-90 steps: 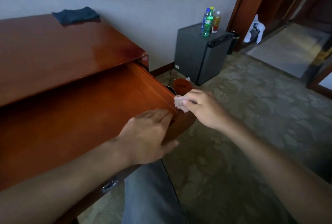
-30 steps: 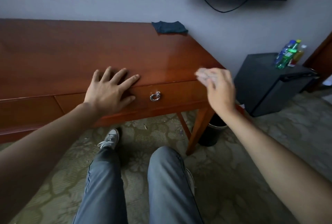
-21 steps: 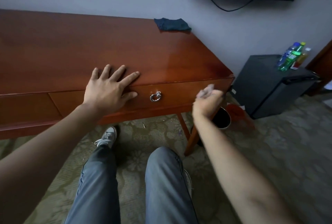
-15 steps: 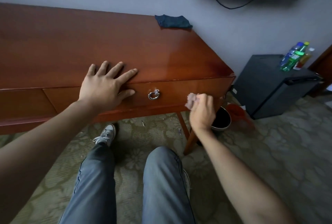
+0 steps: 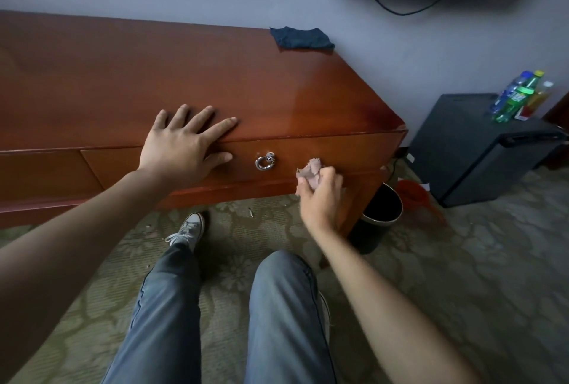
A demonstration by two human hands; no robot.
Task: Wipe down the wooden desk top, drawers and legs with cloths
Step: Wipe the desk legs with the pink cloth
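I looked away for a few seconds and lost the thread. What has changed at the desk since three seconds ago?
The drawer, open then, is now closed. The right hand, gripping the pale cloth throughout, left the drawer's corner, lifted, then came down to the drawer front, right of the ring pull. The left hand moved from the drawer front to lie flat over the desk top's edge. The dark blue cloth stayed put.

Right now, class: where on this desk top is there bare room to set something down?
The desk top shows bare wood between the left hand and the dark blue cloth. The right hand with its cloth crowds the drawer front.
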